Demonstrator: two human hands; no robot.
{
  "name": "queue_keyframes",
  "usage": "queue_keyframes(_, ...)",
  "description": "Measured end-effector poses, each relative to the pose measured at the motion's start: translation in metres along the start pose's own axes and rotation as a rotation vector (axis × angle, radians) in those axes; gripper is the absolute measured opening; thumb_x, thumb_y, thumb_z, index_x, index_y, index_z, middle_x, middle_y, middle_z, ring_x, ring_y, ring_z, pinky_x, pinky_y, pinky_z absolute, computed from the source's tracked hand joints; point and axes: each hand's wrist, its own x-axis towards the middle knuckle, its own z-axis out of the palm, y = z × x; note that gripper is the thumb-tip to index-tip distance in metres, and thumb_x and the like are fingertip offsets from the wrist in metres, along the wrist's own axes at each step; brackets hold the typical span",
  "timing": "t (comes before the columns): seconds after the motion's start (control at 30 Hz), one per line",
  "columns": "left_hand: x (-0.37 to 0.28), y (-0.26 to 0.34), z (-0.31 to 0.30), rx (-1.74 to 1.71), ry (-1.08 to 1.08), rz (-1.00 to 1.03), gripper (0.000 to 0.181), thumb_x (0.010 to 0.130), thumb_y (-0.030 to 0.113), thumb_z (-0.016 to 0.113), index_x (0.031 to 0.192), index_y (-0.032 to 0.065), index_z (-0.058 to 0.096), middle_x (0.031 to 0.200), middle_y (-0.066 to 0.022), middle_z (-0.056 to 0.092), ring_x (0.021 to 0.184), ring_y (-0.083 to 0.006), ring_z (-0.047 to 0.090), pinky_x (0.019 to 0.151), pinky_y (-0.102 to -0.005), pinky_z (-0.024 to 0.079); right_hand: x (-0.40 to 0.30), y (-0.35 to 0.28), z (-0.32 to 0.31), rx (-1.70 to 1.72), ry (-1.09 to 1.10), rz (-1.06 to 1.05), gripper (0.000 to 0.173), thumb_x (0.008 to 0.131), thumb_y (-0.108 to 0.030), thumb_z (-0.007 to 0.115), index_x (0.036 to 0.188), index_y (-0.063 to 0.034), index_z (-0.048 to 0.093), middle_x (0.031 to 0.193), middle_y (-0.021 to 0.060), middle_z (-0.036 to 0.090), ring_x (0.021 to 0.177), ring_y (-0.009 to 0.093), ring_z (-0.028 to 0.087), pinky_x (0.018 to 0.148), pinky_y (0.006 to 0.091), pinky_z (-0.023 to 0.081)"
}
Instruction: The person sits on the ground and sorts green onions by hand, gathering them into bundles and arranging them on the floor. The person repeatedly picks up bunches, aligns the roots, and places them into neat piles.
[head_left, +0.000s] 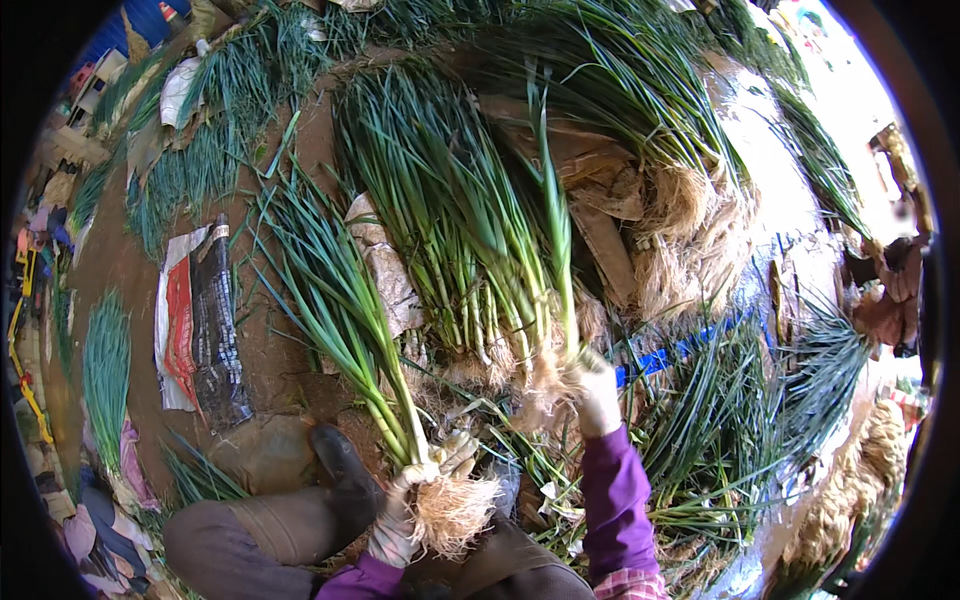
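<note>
My left hand (405, 491), in a pale glove, grips a few long spring onions (394, 382) low on their stems. Their bushy roots (454, 514) hang over my lap, and the green leaves point up and left. Over to the right, my gloved right hand (600, 394) is closed around the root end of a single upright spring onion stalk (564, 292). That stalk stands at the right edge of a wide row of rooted spring onions (450, 247) lying on the ground. My fingers there are partly hidden by the stalk and roots.
A larger heap of spring onions (637, 90) with matted roots (690, 247) lies beyond. Loose trimmed leaves (720, 420) cover the ground at right, beside a blue strap (660, 360). Folded sacks (202, 322) lie at left. Another person's hand (889, 315) shows at far right.
</note>
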Motion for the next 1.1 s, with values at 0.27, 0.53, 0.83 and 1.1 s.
queue_keyframes(0.27, 0.022, -0.017, -0.023, 0.471, 0.177, -0.190, 0.024, 0.078, 0.012, 0.064, 0.099, 0.0020, 0.062, 0.090, -0.0034, 0.063, 0.086, -0.0157, 0.060, 0.083, -0.0298, 0.049, -0.039, 0.100, 0.033, 0.043, -0.309, 0.244, 0.025, 0.091, -0.019, 0.063, 0.105, 0.0020, 0.058, 0.078, -0.0003, 0.061, 0.062, 0.007, 0.056, 0.060, 0.0217, 0.048)
queue_keyframes(0.53, 0.022, -0.028, -0.066, 0.668, 0.262, -0.024, 0.024, 0.081, 0.015, 0.064, 0.099, -0.0005, 0.068, 0.097, -0.0081, 0.068, 0.083, -0.0145, 0.063, 0.076, -0.0278, 0.051, -0.091, 0.091, 0.047, -0.726, -0.444, -0.756, 0.019, 0.082, -0.015, 0.067, 0.066, -0.0099, 0.060, 0.050, 0.0056, 0.050, 0.042, 0.020, 0.052, 0.041, 0.0327, 0.041)
queue_keyframes(0.83, 0.014, -0.004, -0.034, 0.412, 0.242, -0.049, 0.023, 0.075, 0.010, 0.066, 0.095, -0.0026, 0.066, 0.092, -0.0084, 0.067, 0.085, -0.0187, 0.064, 0.079, -0.0304, 0.052, -0.089, 0.059, -0.112, 0.372, 0.604, -0.362, 0.033, 0.095, -0.033, 0.053, 0.073, -0.0086, 0.051, 0.070, 0.0085, 0.063, 0.047, 0.005, 0.049, 0.041, 0.0162, 0.042)
queue_keyframes(1.1, 0.008, -0.005, -0.044, 0.215, 0.090, -0.251, 0.041, 0.082, 0.019, 0.057, 0.115, -0.0067, 0.056, 0.102, -0.0127, 0.063, 0.090, -0.0230, 0.062, 0.084, -0.0369, 0.052, -0.045, 0.134, 0.000, 0.291, -0.230, 0.375, 0.027, 0.093, -0.032, 0.056, 0.100, -0.0073, 0.061, 0.087, 0.0000, 0.062, 0.074, 0.013, 0.058, 0.064, 0.0303, 0.050)
